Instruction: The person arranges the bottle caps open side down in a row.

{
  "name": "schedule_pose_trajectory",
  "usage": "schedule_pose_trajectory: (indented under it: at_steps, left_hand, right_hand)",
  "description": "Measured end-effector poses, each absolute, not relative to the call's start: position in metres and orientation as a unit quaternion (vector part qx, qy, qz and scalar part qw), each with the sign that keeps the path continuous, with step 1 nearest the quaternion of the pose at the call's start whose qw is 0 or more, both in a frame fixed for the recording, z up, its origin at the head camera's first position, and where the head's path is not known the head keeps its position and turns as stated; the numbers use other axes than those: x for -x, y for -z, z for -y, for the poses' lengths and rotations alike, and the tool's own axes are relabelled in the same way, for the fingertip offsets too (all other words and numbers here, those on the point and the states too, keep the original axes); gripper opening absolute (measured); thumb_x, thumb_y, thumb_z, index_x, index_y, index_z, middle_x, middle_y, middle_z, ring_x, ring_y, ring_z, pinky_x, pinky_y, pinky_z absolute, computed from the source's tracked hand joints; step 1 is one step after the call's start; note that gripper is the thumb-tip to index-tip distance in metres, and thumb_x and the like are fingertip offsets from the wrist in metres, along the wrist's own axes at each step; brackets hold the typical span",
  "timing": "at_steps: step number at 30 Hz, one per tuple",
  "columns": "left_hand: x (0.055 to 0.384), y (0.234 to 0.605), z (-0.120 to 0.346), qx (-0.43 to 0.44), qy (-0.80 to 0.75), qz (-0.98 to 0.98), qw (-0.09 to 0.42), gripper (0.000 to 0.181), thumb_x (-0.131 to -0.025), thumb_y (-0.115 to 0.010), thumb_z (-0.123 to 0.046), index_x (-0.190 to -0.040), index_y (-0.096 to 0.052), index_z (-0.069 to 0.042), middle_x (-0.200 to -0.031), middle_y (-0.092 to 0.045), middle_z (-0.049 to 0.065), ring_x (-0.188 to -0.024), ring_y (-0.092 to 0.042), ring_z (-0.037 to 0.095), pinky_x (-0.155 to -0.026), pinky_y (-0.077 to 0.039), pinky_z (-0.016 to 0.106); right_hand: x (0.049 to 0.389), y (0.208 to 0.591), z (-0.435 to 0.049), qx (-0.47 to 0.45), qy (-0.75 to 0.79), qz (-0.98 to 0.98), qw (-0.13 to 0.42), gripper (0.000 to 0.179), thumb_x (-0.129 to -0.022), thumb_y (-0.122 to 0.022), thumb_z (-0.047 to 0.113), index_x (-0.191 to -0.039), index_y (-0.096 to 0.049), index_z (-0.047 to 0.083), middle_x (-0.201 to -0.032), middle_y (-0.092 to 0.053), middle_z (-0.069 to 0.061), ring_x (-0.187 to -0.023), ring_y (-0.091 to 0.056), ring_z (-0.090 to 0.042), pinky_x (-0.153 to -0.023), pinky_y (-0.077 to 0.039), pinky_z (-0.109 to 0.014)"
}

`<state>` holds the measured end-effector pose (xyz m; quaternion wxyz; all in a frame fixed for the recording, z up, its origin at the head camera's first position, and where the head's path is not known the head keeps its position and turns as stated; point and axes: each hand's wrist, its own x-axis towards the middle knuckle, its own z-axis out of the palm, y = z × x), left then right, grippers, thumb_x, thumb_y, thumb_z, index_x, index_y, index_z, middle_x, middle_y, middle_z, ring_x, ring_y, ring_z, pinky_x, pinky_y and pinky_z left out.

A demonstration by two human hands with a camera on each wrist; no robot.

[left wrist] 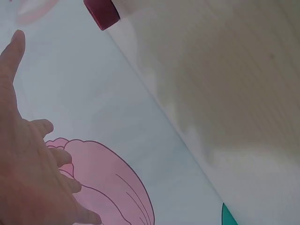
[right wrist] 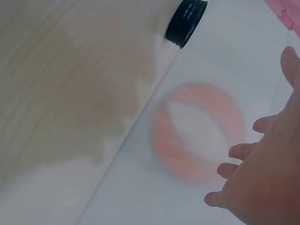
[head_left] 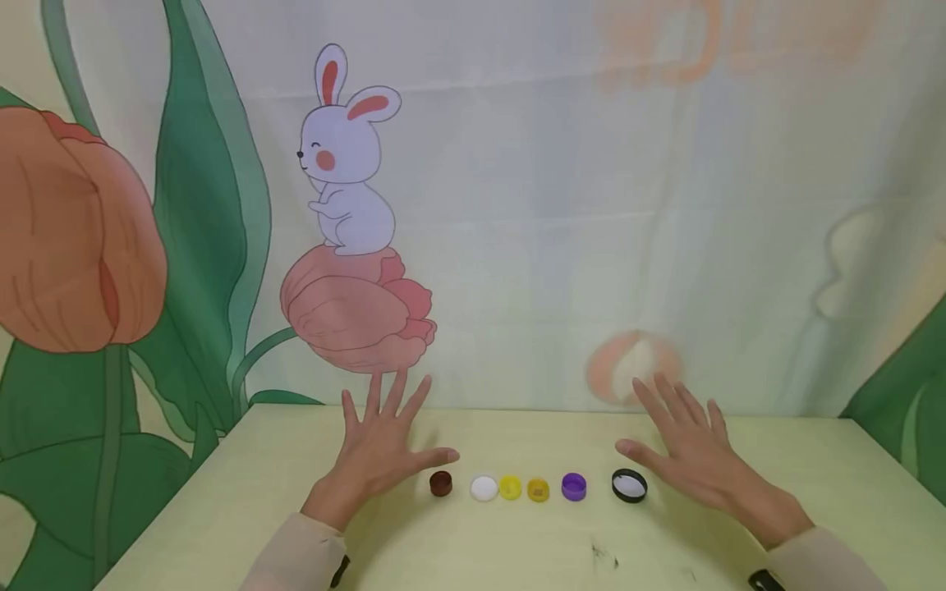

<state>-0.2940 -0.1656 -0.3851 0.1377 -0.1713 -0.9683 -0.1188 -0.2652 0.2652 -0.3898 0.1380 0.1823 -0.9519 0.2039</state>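
Brown cylindrical cap sits near left hand; round black cap near right hand; all fingers spread.

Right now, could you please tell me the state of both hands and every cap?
Left hand: fingers spread, holding nothing.
Right hand: fingers spread, holding nothing.
Brown cap: lying flat.
White cap: lying flat.
Yellow cap: lying flat.
Amber cap: lying flat.
Purple cap: lying flat, hollow side up.
Black cap: lying flat, hollow side up.
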Motion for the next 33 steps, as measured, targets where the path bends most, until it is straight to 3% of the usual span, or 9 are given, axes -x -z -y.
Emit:
schedule_pose_trajectory:
  at_steps: [8, 21, 33]
  left_hand:
    - [0.292, 0.382, 0.17, 0.179, 0.121, 0.966, 0.139, 0.114, -0.082, -0.064, -0.086, -0.17, -0.027, -0.023, -0.177, -0.007, 0.014, -0.16, 0.005, 0.046, -0.113, 0.005, 0.083]
    - [0.289, 0.379, 0.176, 0.171, 0.215, 0.956, 0.103, 0.111, -0.082, -0.083, -0.065, -0.17, -0.029, -0.024, -0.177, -0.013, 0.012, -0.16, -0.003, 0.045, -0.115, 0.004, 0.08]
    - [0.287, 0.373, 0.181, 0.211, 0.257, 0.936, 0.115, 0.102, -0.082, -0.089, -0.049, -0.166, -0.039, -0.019, -0.174, -0.024, 0.012, -0.159, -0.019, 0.044, -0.117, -0.012, 0.078]
  right_hand:
    - [0.272, 0.389, -0.253, -0.205, -0.223, 0.943, 0.137, 0.091, -0.102, -0.063, 0.054, -0.17, -0.021, 0.009, -0.171, -0.015, -0.031, -0.153, -0.013, -0.06, -0.111, -0.001, -0.083]
    - [0.28, 0.391, -0.219, -0.258, -0.316, 0.905, 0.122, 0.089, -0.103, -0.068, 0.046, -0.168, -0.025, 0.004, -0.172, -0.02, -0.026, -0.155, -0.016, -0.052, -0.116, -0.012, -0.076]
    - [0.286, 0.384, -0.178, -0.276, -0.384, 0.876, 0.095, 0.087, -0.103, -0.068, 0.046, -0.169, -0.023, 0.01, -0.173, -0.023, -0.015, -0.158, -0.018, -0.043, -0.12, -0.018, -0.07]
